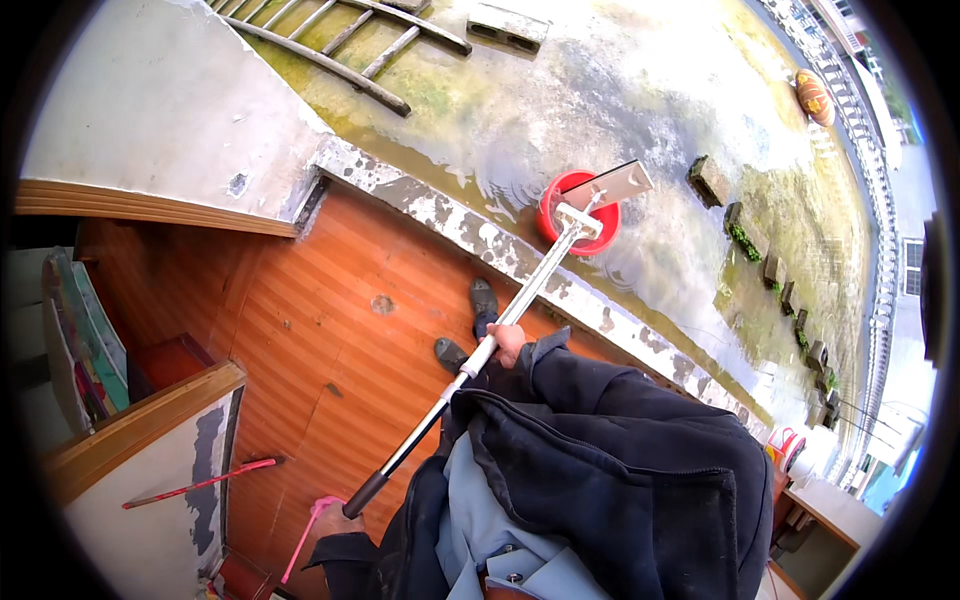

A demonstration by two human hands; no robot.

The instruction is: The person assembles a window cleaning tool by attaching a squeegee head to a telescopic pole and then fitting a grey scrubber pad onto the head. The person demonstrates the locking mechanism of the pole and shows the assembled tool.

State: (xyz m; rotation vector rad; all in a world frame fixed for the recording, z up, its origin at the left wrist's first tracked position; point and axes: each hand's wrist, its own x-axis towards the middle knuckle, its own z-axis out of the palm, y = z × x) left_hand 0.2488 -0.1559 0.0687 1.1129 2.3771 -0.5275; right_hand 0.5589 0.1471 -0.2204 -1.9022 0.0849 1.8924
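A long-handled flat mop (545,270) slants across the view, with a white and silver pole and a dark grip at its near end. Around the middle of the pole, by a joint, my right hand (508,345) is closed. My left hand (342,522) grips the dark end at the lower left; a thin pink strip hangs beside it, and I cannot tell what it belongs to. The mop's flat, pale head (622,185) is tilted over a red bucket (547,215) and juts past its rim. The bucket's contents are mostly hidden.
My dark shoes (483,298) stand on orange wooden flooring (310,330), beside a peeling white sill (430,208). Beyond lies wet, mossy concrete with a wooden ladder (310,55), a hollow block (505,30) and a row of bricks. A red stick (200,483) is by the left wall.
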